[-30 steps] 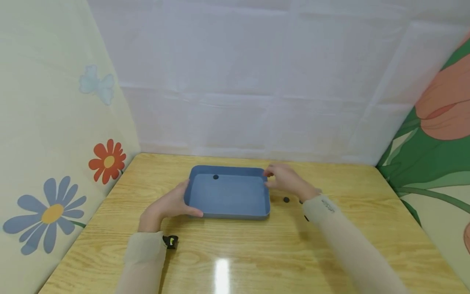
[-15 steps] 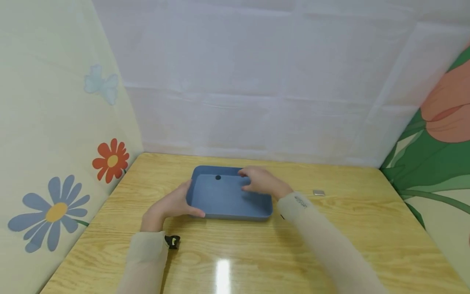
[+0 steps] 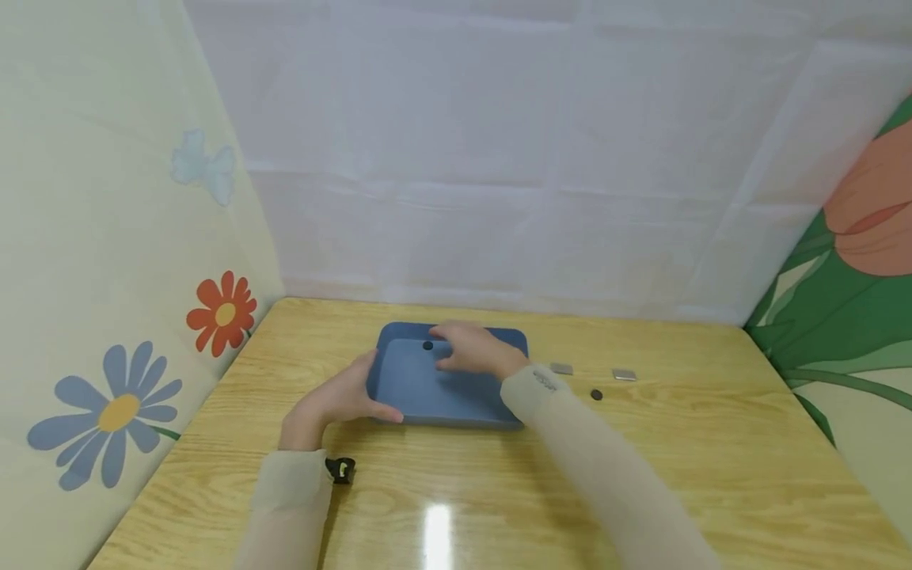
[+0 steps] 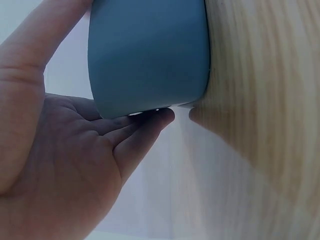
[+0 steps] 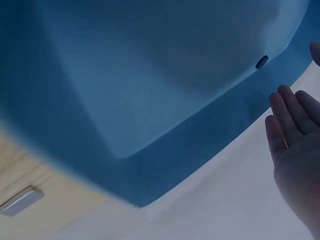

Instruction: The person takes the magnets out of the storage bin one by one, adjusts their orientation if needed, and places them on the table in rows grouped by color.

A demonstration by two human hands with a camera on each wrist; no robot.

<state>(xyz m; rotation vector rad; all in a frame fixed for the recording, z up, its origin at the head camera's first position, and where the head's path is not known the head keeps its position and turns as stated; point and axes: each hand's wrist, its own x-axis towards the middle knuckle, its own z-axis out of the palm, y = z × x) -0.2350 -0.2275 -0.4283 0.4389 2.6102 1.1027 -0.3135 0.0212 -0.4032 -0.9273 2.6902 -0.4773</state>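
Fingers: left hand grips tray | right hand relaxed above | tray's long axis left-right

Disc in tray, far corner

Bright, even light from overhead. White glare streak on the glossy table near the front edge. Soft, faint shadows. Head view sharp, slight bending at edges. Both wrist views blurred; the tray fills the right one, out of focus.
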